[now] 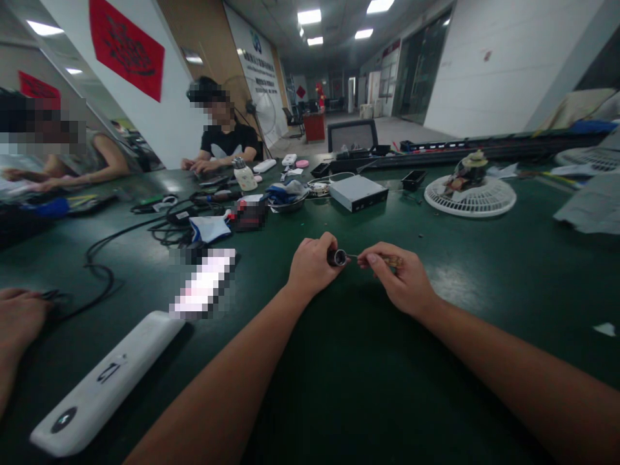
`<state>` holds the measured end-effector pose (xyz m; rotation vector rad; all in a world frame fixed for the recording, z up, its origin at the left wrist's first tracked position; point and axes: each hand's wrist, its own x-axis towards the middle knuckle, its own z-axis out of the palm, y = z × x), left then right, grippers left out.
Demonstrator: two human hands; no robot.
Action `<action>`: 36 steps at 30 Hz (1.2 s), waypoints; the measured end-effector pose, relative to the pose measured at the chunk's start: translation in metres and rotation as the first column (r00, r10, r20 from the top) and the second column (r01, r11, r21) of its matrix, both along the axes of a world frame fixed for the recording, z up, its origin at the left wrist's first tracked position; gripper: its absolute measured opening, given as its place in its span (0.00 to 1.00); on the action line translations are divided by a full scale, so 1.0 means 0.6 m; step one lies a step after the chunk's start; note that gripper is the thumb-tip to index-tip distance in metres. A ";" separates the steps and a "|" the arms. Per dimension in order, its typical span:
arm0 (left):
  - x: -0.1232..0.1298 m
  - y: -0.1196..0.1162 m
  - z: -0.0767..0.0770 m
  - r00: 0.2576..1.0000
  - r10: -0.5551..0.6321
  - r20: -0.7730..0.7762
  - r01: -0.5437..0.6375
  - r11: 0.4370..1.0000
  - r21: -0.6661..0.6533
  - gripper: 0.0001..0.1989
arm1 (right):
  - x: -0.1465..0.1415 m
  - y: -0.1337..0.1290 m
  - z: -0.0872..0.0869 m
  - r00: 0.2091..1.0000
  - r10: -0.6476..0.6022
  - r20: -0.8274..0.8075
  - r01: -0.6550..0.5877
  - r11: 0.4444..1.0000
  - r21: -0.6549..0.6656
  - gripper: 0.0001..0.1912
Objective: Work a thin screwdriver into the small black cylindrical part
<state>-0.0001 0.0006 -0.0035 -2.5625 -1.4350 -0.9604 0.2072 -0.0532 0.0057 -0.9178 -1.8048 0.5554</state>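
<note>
My left hand (314,266) is wrapped round a small dark cylinder (339,258), whose round open end faces me. To its right, my right hand (400,276) is closed on a thin screwdriver with a yellowish handle (392,261). The screwdriver's metal shaft points left, and its tip is at or close to the side of the cylinder; whether they touch cannot be told. Both hands are over the green table (339,387).
A white fan grille with a motor (469,196) lies at the back right, and a grey metal box (358,191) at the back middle. On the left are a long white device (109,381), a lit phone (206,281), cables and another person's hand (22,320). Seated people (227,139) are beyond.
</note>
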 end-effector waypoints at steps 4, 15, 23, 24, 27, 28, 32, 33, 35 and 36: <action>0.000 0.000 0.000 1.000 0.002 -0.007 -0.002 1.000 0.002 0.13 | -0.001 -0.001 -0.001 0.995 0.096 -0.014 -0.096 0.994 -0.044 0.11; -0.001 0.001 0.000 1.000 0.000 -0.015 -0.001 1.000 -0.011 0.14 | -0.002 -0.001 -0.003 0.999 0.043 -0.027 -0.044 0.998 -0.041 0.12; 0.001 -0.001 0.002 1.000 -0.008 -0.026 0.008 1.000 -0.007 0.14 | -0.003 -0.003 -0.001 1.000 0.012 -0.021 -0.013 0.998 -0.068 0.13; 0.001 -0.002 0.002 1.000 -0.010 -0.026 0.010 1.000 -0.005 0.14 | -0.003 -0.003 -0.001 1.000 -0.016 -0.026 0.014 0.998 -0.064 0.13; 0.001 -0.001 0.001 1.000 -0.008 -0.018 0.008 1.000 -0.001 0.14 | -0.004 -0.002 -0.004 0.999 -0.012 -0.053 0.007 0.997 -0.082 0.12; 0.000 0.000 0.001 1.000 -0.004 -0.015 0.004 1.000 -0.001 0.14 | -0.004 -0.002 -0.005 0.998 0.020 -0.061 -0.025 0.995 -0.092 0.12; -0.001 0.000 0.000 1.000 -0.001 -0.017 0.001 1.000 -0.003 0.14 | -0.003 -0.004 -0.004 0.988 0.135 -0.077 -0.144 0.981 -0.127 0.12; -0.001 0.000 0.000 1.000 -0.008 -0.019 0.008 1.000 -0.005 0.14 | -0.003 -0.004 -0.003 0.988 0.132 -0.076 -0.141 0.982 -0.128 0.13; 0.000 -0.001 0.000 0.999 -0.024 -0.026 0.023 1.000 -0.015 0.14 | -0.003 -0.005 -0.002 0.995 0.081 -0.063 -0.088 0.989 -0.117 0.13; 0.000 -0.001 0.001 0.999 -0.028 -0.031 0.028 0.999 -0.020 0.14 | -0.003 -0.004 -0.002 0.997 0.045 -0.059 -0.051 0.993 -0.109 0.13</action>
